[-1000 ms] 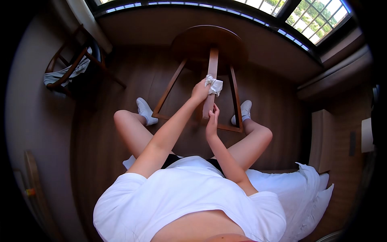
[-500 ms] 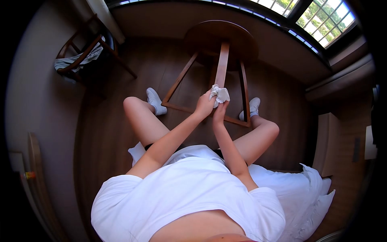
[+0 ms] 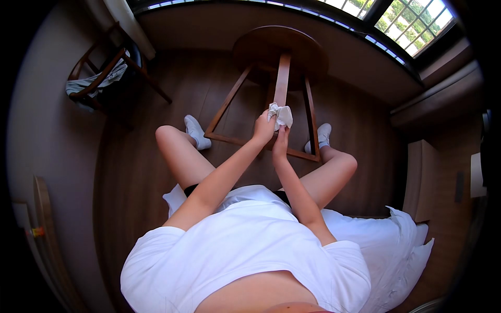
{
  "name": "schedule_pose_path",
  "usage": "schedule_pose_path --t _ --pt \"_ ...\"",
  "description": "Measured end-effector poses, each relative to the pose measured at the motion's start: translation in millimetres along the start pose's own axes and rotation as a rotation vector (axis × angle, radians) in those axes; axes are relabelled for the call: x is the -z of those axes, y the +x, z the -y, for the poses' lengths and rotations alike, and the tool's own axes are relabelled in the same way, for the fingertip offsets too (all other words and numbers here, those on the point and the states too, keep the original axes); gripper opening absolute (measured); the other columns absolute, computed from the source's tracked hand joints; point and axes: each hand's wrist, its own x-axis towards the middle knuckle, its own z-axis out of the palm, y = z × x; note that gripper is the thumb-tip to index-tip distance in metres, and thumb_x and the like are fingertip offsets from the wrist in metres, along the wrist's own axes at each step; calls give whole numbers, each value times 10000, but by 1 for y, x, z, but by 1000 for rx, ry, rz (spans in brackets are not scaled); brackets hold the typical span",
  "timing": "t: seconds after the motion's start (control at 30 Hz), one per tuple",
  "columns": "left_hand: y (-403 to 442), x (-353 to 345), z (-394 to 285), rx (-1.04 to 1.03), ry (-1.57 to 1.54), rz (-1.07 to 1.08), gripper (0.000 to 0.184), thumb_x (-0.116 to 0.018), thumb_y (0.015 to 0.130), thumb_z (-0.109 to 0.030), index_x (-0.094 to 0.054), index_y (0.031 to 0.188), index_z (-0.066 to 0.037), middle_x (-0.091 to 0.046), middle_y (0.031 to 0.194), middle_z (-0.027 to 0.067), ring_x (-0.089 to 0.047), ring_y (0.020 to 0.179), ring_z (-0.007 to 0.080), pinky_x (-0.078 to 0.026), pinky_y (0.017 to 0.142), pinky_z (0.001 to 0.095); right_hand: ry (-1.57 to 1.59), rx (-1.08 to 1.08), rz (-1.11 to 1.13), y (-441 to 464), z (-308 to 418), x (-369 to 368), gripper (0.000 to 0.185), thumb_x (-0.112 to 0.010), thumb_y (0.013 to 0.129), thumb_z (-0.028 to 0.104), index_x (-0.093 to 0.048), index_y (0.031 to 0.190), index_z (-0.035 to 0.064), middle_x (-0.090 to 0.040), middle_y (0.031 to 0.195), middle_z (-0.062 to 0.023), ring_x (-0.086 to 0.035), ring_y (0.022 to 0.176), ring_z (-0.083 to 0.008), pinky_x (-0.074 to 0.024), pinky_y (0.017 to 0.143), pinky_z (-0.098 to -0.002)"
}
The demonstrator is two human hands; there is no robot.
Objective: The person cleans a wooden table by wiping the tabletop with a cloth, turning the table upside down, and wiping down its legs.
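Observation:
A wooden table (image 3: 308,49) has its round top at the far side and its legs reaching toward me. A crumpled white cloth (image 3: 282,115) is wrapped over the near part of the middle table leg (image 3: 282,81). My left hand (image 3: 264,128) is closed on the cloth at the leg's left side. Just below and to the right, my right hand (image 3: 280,143) has its fingers together at the cloth's lower edge, around the leg's end. The fingers' undersides are hidden in both hands.
My legs are spread on either side of the table, with white shoes (image 3: 197,133) beside its frame. A wooden chair (image 3: 99,78) with a grey cloth stands at the left. White bedding (image 3: 365,250) lies behind me at right. A barred window (image 3: 412,23) is beyond.
The whole view has shifted slightly. Both hands and the cloth have slid a little along the leg toward the tabletop. The right fingers sit slightly lower on the cloth.

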Motion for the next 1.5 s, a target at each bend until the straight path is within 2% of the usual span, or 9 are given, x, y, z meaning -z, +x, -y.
schedule_pose_path --t 0.3,0.37,0.7,0.9,1.03,1.1,1.13,1.27,1.5 --pt "48 -11 37 60 47 49 245 -534 849 -176 -591 967 30 -639 861 120 -603 794 183 -463 695 324 -101 96 -21 2 -11 -6 518 -364 940 342 -263 1338 27 -377 1266 -136 -366 1180 -233 -262 1006 -326" --pt "49 -8 43 98 -53 79 273 -552 826 -246 -602 945 -5 -634 883 188 -616 855 320 -465 724 392 -112 107 -16 2 -13 -7 524 -371 939 332 -259 1342 17 -375 1265 -146 -364 1180 -241 -257 1010 -329" --pt "41 2 42 78 6 46 309 -566 810 -282 -599 934 -1 -631 880 191 -611 836 333 -462 722 401 -2 118 -123 -11 32 -23 638 -508 876 251 -160 1391 107 -306 1298 -167 -386 1167 -274 -319 981 -374" --pt "48 0 31 110 65 93 349 -614 770 -312 -582 936 -6 -627 899 190 -603 860 342 -464 741 403 -231 256 -37 -3 27 -13 580 -456 887 254 -205 1392 115 -331 1359 -187 -418 1180 -310 -330 971 -359" --pt "55 -3 20 133 109 111 372 -636 747 -310 -551 961 -16 -619 928 193 -597 885 346 -462 765 402 -337 169 4 -10 54 -14 532 -418 897 259 -256 1375 91 -391 1319 -201 -406 1199 -317 -325 973 -354" --pt "58 -4 14 148 153 63 376 -648 753 -281 -563 990 -1 -626 929 161 -607 881 276 -462 765 360 -384 268 12 -9 52 -14 507 -406 904 261 -288 1360 73 -395 1313 -207 -402 1204 -329 -321 977 -360" --pt "63 -5 17 165 128 59 379 -656 744 -282 -566 986 -5 -624 935 163 -603 892 281 -457 778 362 -372 249 48 -3 41 -15 538 -396 906 319 -271 1369 77 -371 1336 -180 -385 1221 -281 -303 991 -342" --pt "82 -8 29 188 176 21 405 -669 730 -310 -573 984 -10 -628 932 155 -607 879 280 -459 776 354 -393 222 67 -2 28 -12 595 -401 899 345 -227 1369 24 -294 1386 -198 -316 1268 -311 -265 1020 -363" --pt "66 2 30 187 254 -149 591 -653 702 -400 -497 1158 -57 -501 1164 216 -479 1085 358 -381 924 403 -388 291 67 0 26 -15 582 -416 894 323 -233 1358 23 -332 1330 -231 -360 1214 -356 -309 989 -386"
